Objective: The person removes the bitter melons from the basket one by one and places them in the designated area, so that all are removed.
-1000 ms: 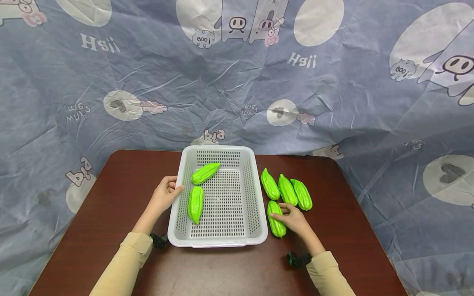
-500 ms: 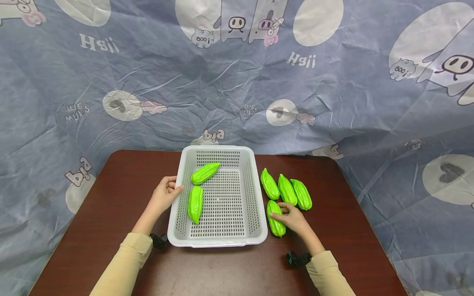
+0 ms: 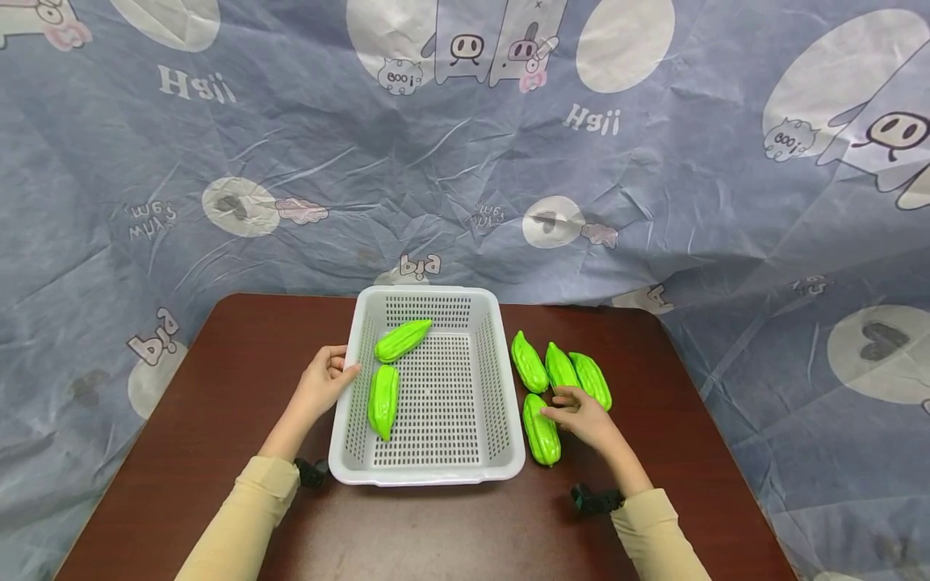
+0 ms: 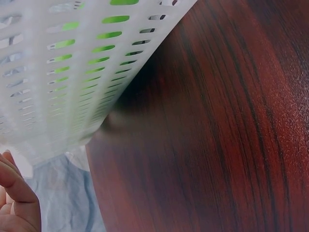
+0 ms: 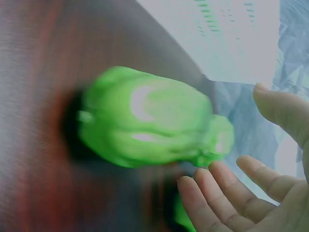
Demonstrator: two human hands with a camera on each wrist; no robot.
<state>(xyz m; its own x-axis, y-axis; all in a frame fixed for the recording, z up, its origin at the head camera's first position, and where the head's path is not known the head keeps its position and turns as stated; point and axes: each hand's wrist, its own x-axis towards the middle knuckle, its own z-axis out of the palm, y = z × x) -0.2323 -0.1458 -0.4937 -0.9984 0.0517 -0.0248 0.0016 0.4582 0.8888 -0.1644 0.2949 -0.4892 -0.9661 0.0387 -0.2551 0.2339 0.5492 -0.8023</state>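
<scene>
My left hand (image 3: pixel 324 379) holds the left rim of a white perforated plastic basket (image 3: pixel 429 474), thumb on the rim; in the left wrist view only part of this hand (image 4: pixel 19 200) shows beside the basket wall (image 4: pixel 36 116). Two green bitter melons lie inside, one slanting at the back (image 3: pixel 403 340) and one lengthwise (image 3: pixel 383 401). Right of the basket, another bitter melon (image 3: pixel 542 436) rests on the table. My right hand (image 3: pixel 587 421) hovers at its upper right; the right wrist view shows the fingers (image 5: pixel 229 186) spread and apart from this melon (image 5: pixel 145 121).
Three more bitter melons lie behind the right hand: one beside the basket (image 3: pixel 529 365), a middle one (image 3: pixel 560 365) partly behind the fingers, and an outer one (image 3: pixel 592 379). A dark brown table (image 3: pixel 421 532) bears everything. A patterned grey-blue cloth (image 3: pixel 436 161) hangs behind.
My right hand has let go of the near bitter melon and drawn back slightly up and to the right. That melon stays almost where it was. The left hand and basket are still.
</scene>
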